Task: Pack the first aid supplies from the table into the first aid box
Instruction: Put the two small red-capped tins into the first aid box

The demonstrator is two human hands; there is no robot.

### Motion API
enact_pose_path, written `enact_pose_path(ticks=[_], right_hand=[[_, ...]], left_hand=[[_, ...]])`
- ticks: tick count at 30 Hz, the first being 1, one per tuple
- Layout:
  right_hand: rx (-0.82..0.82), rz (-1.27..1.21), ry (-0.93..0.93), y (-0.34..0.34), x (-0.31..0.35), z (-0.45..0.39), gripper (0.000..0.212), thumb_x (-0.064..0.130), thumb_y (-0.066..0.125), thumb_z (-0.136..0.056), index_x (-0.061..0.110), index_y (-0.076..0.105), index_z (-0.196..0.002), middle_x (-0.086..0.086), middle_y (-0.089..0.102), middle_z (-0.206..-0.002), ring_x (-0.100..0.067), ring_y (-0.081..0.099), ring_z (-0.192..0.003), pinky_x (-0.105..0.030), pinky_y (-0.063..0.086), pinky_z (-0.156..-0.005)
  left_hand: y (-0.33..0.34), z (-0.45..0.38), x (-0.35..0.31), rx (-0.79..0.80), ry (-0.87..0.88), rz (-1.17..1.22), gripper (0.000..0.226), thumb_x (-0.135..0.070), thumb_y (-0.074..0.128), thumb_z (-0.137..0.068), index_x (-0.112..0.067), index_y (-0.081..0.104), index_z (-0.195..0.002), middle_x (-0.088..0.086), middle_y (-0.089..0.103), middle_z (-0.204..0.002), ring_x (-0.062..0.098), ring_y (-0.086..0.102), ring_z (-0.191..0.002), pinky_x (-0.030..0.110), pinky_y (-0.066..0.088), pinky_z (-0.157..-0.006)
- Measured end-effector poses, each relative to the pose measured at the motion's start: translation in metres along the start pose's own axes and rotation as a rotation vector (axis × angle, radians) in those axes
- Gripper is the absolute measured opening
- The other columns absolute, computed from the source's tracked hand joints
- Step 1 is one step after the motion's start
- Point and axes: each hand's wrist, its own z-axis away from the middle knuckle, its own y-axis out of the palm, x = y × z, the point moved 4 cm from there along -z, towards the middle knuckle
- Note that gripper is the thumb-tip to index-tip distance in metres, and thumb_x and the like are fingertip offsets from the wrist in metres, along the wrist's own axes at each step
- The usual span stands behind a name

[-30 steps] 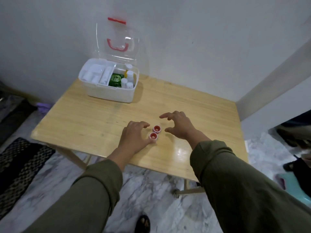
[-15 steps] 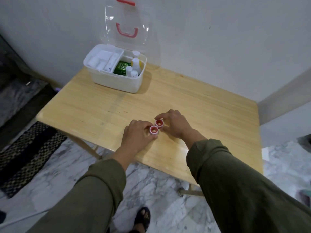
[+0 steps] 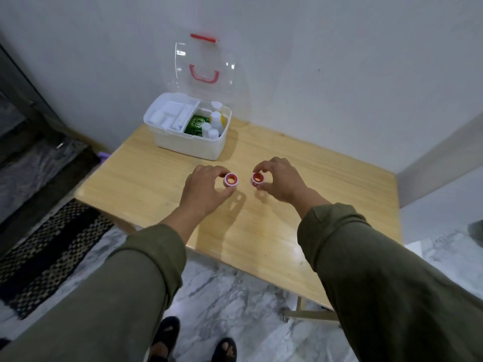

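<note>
Two small white tape rolls with red cores are lifted above the wooden table [image 3: 326,194]. My left hand [image 3: 205,189] pinches the left tape roll [image 3: 231,179] between thumb and fingers. My right hand [image 3: 279,178] pinches the right tape roll [image 3: 257,178] the same way. The two rolls are a short gap apart. The white first aid box [image 3: 183,143] stands at the table's far left corner, its clear lid [image 3: 206,74] with a red handle upright against the wall. Inside are a white tray, a green packet and several small white bottles.
The table stands against a white wall. A dark patterned mat [image 3: 44,254] lies on the marble floor to the left. My sandalled feet [image 3: 193,340] show below the table's near edge.
Both hands closed on the two tape rolls, lifted them off the table and drew them apart. The camera view shifted so the box sits further from the hands.
</note>
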Motion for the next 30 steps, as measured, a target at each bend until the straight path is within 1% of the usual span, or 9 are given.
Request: enact_pose_path(ticks=[7,10,13,15,19,23,27,30], right_hand=[[-0.088,0.022,-0.031,-0.044,0.040,-0.025,0.040,0.029,0.071,-0.080,0.025,0.059,-0.118,-0.007,0.055,-0.118,-0.025,0.045,-0.116,-0.040,0.042,-0.095],[-0.114,0.032,-0.045,-0.054,0.059,-0.042,0.039,0.031,0.071,-0.080,0.025,0.059,-0.116,-0.007,0.055,-0.117,-0.025,0.045,-0.114,-0.037,0.040,-0.092],[-0.140,0.036,-0.043,-0.060,0.078,-0.065,0.037,0.034,0.070,-0.080,0.026,0.060,-0.114,-0.006,0.055,-0.117,-0.025,0.046,-0.114,-0.038,0.039,-0.093],[-0.156,0.032,-0.035,-0.062,0.092,-0.083,0.037,0.034,0.070,-0.080,0.026,0.060,-0.114,-0.006,0.055,-0.116,-0.025,0.046,-0.113,-0.038,0.039,-0.092],[-0.172,-0.013,0.010,-0.057,0.122,-0.124,0.035,0.033,0.071,-0.079,0.025,0.061,-0.112,-0.006,0.056,-0.114,-0.024,0.047,-0.111,-0.037,0.040,-0.090],[-0.185,-0.056,0.057,-0.044,0.152,-0.164,0.035,0.034,0.071,-0.080,0.024,0.062,-0.112,-0.006,0.056,-0.117,-0.024,0.047,-0.110,-0.037,0.042,-0.092],[-0.215,-0.120,0.110,-0.027,0.170,-0.199,0.036,0.035,0.073,-0.077,0.023,0.063,-0.109,-0.006,0.058,-0.114,-0.023,0.047,-0.108,-0.036,0.042,-0.090],[-0.208,-0.127,0.163,-0.014,0.175,-0.215,0.036,0.036,0.073,-0.077,0.023,0.064,-0.109,-0.006,0.059,-0.116,-0.023,0.047,-0.107,-0.034,0.040,-0.089]], left_hand=[[-0.075,-0.041,0.001,-0.124,0.057,-0.026,0.034,-0.038,0.071,-0.077,-0.021,0.066,-0.107,0.002,0.067,-0.107,0.025,0.052,-0.105,0.040,0.044,-0.089],[-0.103,-0.062,0.013,-0.163,0.064,-0.048,0.034,-0.039,0.069,-0.078,-0.020,0.066,-0.106,0.003,0.068,-0.103,0.027,0.053,-0.103,0.040,0.045,-0.086],[-0.130,-0.087,0.030,-0.207,0.094,-0.077,0.031,-0.038,0.068,-0.078,-0.020,0.067,-0.103,0.002,0.069,-0.103,0.029,0.054,-0.102,0.039,0.044,-0.086],[-0.145,-0.105,0.044,-0.214,0.104,-0.097,0.031,-0.036,0.068,-0.080,-0.019,0.066,-0.105,0.001,0.069,-0.105,0.029,0.054,-0.103,0.039,0.044,-0.086],[-0.165,-0.147,0.077,-0.151,0.121,-0.114,0.033,-0.037,0.067,-0.081,-0.021,0.066,-0.109,0.000,0.070,-0.105,0.025,0.053,-0.104,0.038,0.045,-0.087],[-0.172,-0.189,0.106,-0.064,0.150,-0.139,0.032,-0.039,0.067,-0.080,-0.022,0.066,-0.107,0.000,0.069,-0.103,0.023,0.054,-0.102,0.037,0.046,-0.086],[-0.165,-0.224,0.130,0.035,0.160,-0.134,0.032,-0.041,0.068,-0.079,-0.024,0.066,-0.107,-0.001,0.069,-0.103,0.021,0.055,-0.100,0.036,0.046,-0.084],[-0.156,-0.240,0.142,0.113,0.187,-0.137,0.034,-0.042,0.068,-0.079,-0.024,0.065,-0.109,0.000,0.068,-0.105,0.021,0.055,-0.100,0.037,0.047,-0.085]])
